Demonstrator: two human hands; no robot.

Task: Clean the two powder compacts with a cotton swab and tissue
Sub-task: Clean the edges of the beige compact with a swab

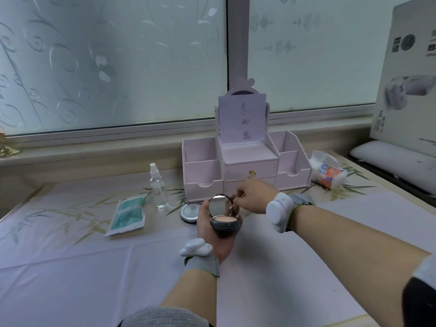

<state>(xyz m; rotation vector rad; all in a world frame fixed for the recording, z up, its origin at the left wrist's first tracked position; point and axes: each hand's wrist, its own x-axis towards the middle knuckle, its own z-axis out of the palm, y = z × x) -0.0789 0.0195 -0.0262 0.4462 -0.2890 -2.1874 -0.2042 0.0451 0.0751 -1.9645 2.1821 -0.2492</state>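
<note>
**Compact and swab held**

The open dark compact (226,226) is held in the curled left hand (205,228) above the worktop (94,267). A cotton swab (235,204) is pinched by the right hand (256,197), its tip by the mirror. The white compact (190,212) is laid shut beside the left hand.

Open dark compact (225,226), closed white compact (190,211)

My left forearm rises from 6 o'clock, palm up, with my left grip (212,234) cupped round the compact (225,224). My right arm reaches in from 4 o'clock toward 10. My right grip (253,197), knuckles up, pinches a cotton swab (232,207).
</note>
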